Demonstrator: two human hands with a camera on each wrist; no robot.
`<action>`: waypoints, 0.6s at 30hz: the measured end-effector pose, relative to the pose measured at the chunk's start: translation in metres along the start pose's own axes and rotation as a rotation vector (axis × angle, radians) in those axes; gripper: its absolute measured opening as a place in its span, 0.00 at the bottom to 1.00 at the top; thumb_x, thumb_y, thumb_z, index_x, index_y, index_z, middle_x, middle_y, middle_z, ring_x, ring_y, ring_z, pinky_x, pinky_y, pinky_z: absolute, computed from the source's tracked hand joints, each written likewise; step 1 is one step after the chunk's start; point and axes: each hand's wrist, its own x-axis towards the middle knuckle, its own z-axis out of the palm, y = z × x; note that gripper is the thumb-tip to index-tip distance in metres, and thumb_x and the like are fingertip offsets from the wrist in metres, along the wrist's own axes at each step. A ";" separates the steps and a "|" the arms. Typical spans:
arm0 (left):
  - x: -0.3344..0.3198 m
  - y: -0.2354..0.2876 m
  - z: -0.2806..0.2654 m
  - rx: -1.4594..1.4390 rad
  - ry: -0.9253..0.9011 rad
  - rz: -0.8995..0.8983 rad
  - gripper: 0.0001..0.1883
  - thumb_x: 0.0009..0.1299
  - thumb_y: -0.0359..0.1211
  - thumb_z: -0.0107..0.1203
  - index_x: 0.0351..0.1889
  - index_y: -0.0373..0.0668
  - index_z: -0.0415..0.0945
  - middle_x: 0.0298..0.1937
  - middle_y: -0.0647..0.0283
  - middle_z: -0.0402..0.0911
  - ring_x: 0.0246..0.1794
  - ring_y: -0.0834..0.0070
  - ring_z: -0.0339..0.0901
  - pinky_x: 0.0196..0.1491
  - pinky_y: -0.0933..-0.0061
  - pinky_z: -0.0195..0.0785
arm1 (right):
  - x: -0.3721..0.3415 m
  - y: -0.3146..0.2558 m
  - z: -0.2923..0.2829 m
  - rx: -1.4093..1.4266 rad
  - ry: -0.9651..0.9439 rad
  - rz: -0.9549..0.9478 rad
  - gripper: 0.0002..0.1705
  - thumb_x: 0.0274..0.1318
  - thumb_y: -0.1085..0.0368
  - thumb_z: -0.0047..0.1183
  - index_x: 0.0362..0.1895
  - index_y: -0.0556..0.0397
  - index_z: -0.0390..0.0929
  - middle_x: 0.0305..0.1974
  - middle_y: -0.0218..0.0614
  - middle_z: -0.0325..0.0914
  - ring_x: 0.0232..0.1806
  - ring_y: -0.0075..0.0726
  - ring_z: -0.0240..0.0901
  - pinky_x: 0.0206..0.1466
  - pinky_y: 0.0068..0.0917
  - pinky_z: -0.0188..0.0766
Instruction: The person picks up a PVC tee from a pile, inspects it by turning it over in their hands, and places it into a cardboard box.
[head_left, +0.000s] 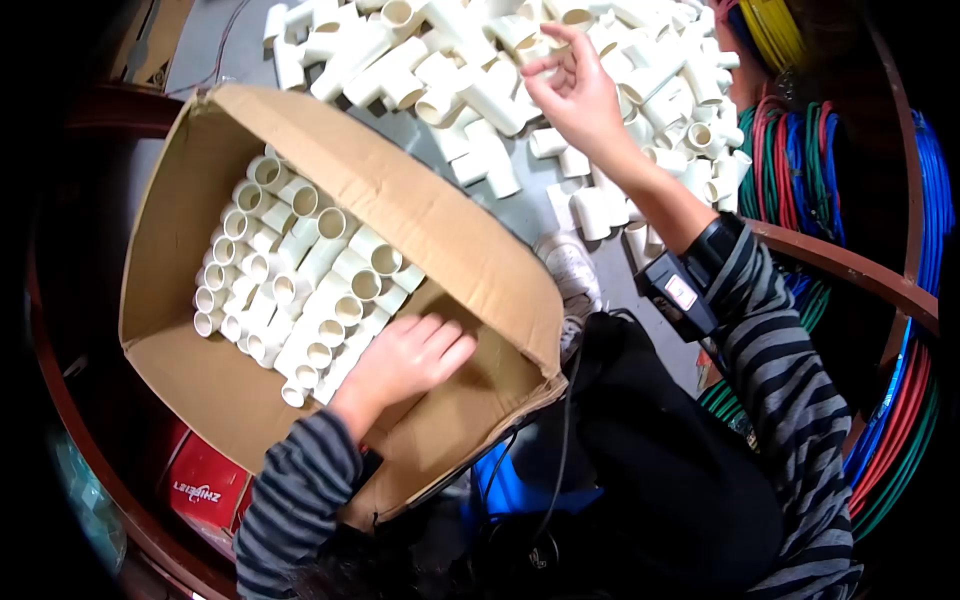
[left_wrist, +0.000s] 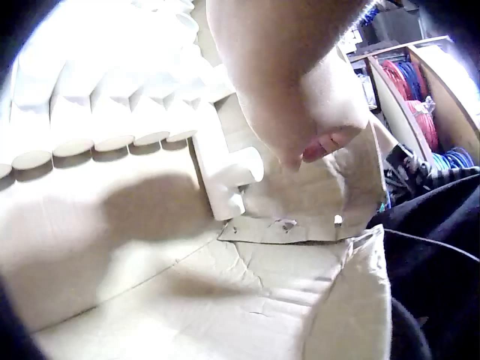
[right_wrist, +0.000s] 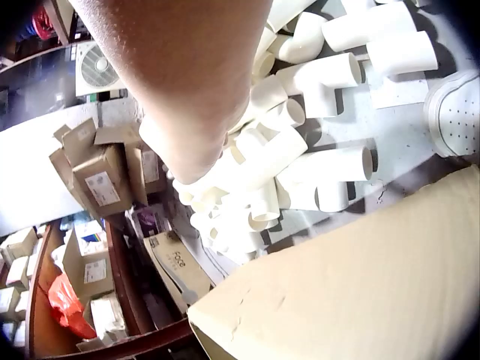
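My left hand [head_left: 420,350] hangs inside a cardboard box [head_left: 190,395], beside rows of white plastic pipe fittings [head_left: 325,258] stacked with most open ends facing up. Its fingers are loosely bent, and no fitting shows in them. In the left wrist view, a white tee fitting [left_wrist: 214,161] stands against the box wall just below that hand [left_wrist: 330,97]. Over a large loose pile of white tee fittings [head_left: 490,100] reaches my right hand [head_left: 580,95], its fingers spread and slightly bent. In the right wrist view, the forearm hides most of its fingers.
Coils of red, green and blue cable [head_left: 790,165] hang at the right behind a brown rail [head_left: 850,265]. A white shoe [head_left: 570,268] is on the grey floor between box and pile. A red carton [head_left: 205,480] lies below the box's left side. Opened cartons [right_wrist: 101,184] stand beyond the pile.
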 end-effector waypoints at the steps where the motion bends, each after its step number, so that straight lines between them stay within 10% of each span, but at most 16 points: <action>1: -0.006 -0.003 -0.006 -0.036 0.006 0.019 0.14 0.45 0.29 0.50 0.32 0.43 0.69 0.29 0.68 0.69 0.28 0.79 0.68 0.26 0.81 0.59 | -0.005 0.006 -0.002 -0.010 0.029 0.029 0.27 0.36 0.71 0.44 0.48 0.54 0.58 0.27 0.35 0.73 0.21 0.24 0.69 0.26 0.19 0.65; 8: 0.036 0.000 -0.109 -0.147 0.381 -0.283 0.06 0.47 0.29 0.57 0.23 0.42 0.72 0.14 0.68 0.64 0.15 0.75 0.61 0.19 0.77 0.54 | -0.034 0.044 -0.037 0.080 0.203 0.215 0.23 0.38 0.71 0.48 0.45 0.55 0.61 0.22 0.29 0.70 0.17 0.15 0.60 0.23 0.14 0.60; 13: 0.114 -0.010 -0.145 -0.191 0.239 -0.531 0.15 0.53 0.23 0.48 0.41 0.39 0.67 0.28 0.60 0.72 0.30 0.66 0.69 0.33 0.72 0.61 | -0.065 0.063 -0.021 0.503 0.137 0.509 0.22 0.43 0.73 0.46 0.46 0.58 0.60 0.32 0.34 0.69 0.26 0.19 0.65 0.29 0.14 0.62; 18: 0.164 -0.058 -0.116 -0.246 0.014 -0.591 0.12 0.57 0.33 0.47 0.35 0.35 0.70 0.30 0.53 0.73 0.33 0.59 0.70 0.36 0.66 0.62 | -0.064 0.050 -0.005 0.946 0.105 0.791 0.26 0.44 0.69 0.46 0.50 0.58 0.57 0.43 0.38 0.65 0.35 0.26 0.66 0.33 0.19 0.66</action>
